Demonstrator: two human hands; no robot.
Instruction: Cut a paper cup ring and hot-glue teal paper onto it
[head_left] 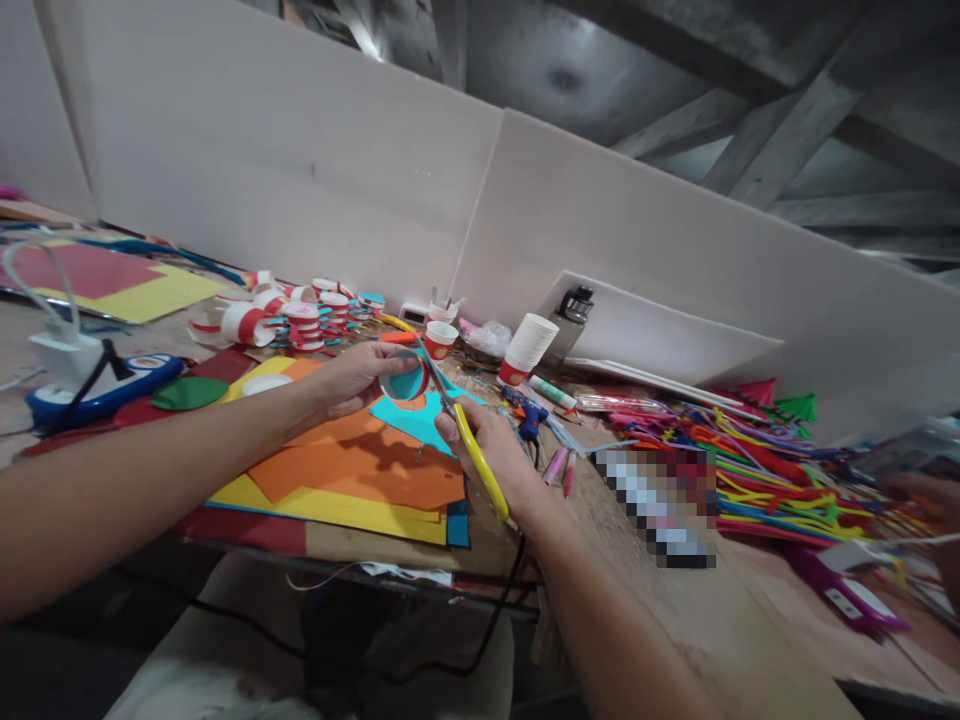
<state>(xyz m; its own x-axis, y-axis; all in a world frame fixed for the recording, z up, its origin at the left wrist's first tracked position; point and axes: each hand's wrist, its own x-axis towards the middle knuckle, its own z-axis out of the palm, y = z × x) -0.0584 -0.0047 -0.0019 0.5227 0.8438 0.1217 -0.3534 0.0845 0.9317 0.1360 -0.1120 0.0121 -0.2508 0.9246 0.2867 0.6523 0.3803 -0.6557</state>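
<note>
My left hand [358,380] pinches a short round piece [406,381] with a light-blue face and a red and white rim, like part of a paper cup. In my right hand [499,450] are scissors with yellow handles [481,462]; their blades point up and left, against the right side of the round piece. How far the blades are apart cannot be made out. Below both hands lie orange sheets [360,465], yellow sheets [322,515] and a cut light-blue sheet [439,425].
Behind stand a red paper cup [441,338], a stack of cups [527,348] and decorated cup pieces [304,325]. A blue glue gun [529,412] lies right of my hand, colourful pipe cleaners [772,480] farther right. A blue power strip [105,390] sits left. Another person's hand [926,500] shows far right.
</note>
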